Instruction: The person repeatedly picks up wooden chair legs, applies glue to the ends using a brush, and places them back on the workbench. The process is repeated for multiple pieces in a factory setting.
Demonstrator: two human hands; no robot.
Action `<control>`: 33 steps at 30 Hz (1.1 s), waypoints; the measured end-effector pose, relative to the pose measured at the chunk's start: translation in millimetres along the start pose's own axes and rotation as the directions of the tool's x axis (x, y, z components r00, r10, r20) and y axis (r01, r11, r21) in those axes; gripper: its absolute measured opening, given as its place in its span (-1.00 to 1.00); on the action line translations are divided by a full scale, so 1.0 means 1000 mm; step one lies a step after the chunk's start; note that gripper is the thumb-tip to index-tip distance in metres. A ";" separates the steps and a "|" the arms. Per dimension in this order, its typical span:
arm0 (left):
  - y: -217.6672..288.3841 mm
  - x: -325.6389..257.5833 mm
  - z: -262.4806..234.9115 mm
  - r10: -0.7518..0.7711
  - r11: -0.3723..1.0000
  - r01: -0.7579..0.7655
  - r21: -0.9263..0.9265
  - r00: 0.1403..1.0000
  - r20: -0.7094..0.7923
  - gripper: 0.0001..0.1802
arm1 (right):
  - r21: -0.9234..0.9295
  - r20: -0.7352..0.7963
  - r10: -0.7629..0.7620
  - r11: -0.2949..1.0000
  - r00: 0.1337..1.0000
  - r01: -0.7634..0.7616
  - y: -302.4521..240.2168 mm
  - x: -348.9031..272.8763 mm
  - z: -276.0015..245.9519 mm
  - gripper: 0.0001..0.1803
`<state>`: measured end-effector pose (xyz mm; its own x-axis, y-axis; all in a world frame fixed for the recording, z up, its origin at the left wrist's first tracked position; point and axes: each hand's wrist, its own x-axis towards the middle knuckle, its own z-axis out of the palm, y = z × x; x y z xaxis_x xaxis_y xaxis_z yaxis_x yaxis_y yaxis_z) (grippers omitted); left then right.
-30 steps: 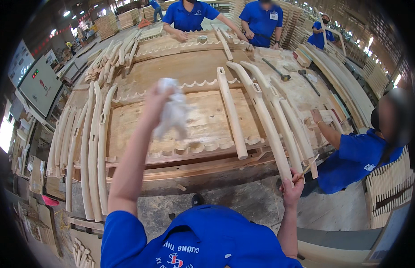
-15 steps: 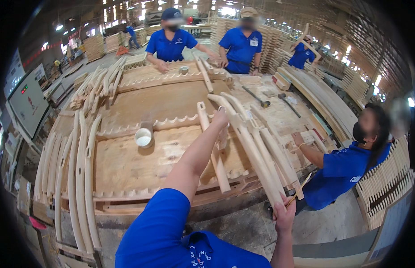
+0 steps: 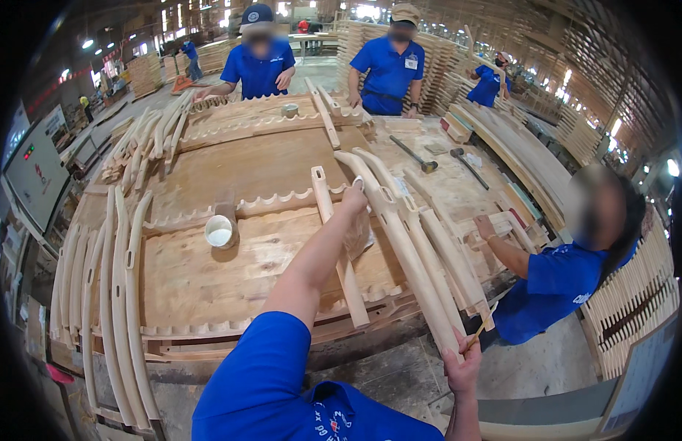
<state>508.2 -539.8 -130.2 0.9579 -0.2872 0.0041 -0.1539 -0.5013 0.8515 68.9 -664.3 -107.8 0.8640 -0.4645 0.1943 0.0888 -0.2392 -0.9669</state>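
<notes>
A long curved wooden chair leg (image 3: pixel 400 234) with a slot near its upper part slants over the table's near right edge. My right hand (image 3: pixel 462 361) is closed round its lower end, with a thin yellowish stick (image 3: pixel 482 326) also between the fingers. My left hand (image 3: pixel 353 198) is closed against the leg's side near the slot. A pale, crumpled rag-like piece (image 3: pixel 361 237) hangs below that hand; its exact kind is unclear. Left of it lies a straight slotted wooden piece (image 3: pixel 338 246). More curved legs (image 3: pixel 447 253) lie just right of the held one.
A white cup (image 3: pixel 220 231) stands by a scalloped wooden rail (image 3: pixel 267 204). Curved legs (image 3: pixel 119 294) rest at the left. Two mallets (image 3: pixel 428 166) lie at the back right. Co-workers stand across the table, and one (image 3: pixel 569 279) works close on my right.
My view has shifted slightly, so the table sits further left. Both hands stay on the leg. The co-worker at the far left has moved their hands apart from the slotted pieces.
</notes>
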 end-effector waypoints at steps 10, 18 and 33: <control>0.006 -0.019 0.006 -0.022 0.998 0.021 -0.052 1.000 -0.018 -0.30 | -0.047 0.054 0.059 0.997 0.997 -0.056 0.009 0.003 -0.016 -0.63; -0.003 -0.028 0.011 0.077 0.987 -0.080 0.138 0.997 0.022 -0.35 | 0.015 0.034 0.061 0.998 0.998 -0.061 0.015 0.000 -0.013 -0.63; 0.008 -0.030 0.016 0.041 0.996 -0.031 -0.080 0.991 0.125 -0.19 | -0.005 0.022 0.074 0.997 0.997 -0.074 0.021 -0.017 -0.002 -0.62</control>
<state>474.1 -548.1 -131.6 0.9129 -0.4073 -0.0266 -0.1636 -0.4250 0.8903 54.7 -663.2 -131.0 0.8790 -0.4618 0.1183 0.0222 -0.2082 -0.9778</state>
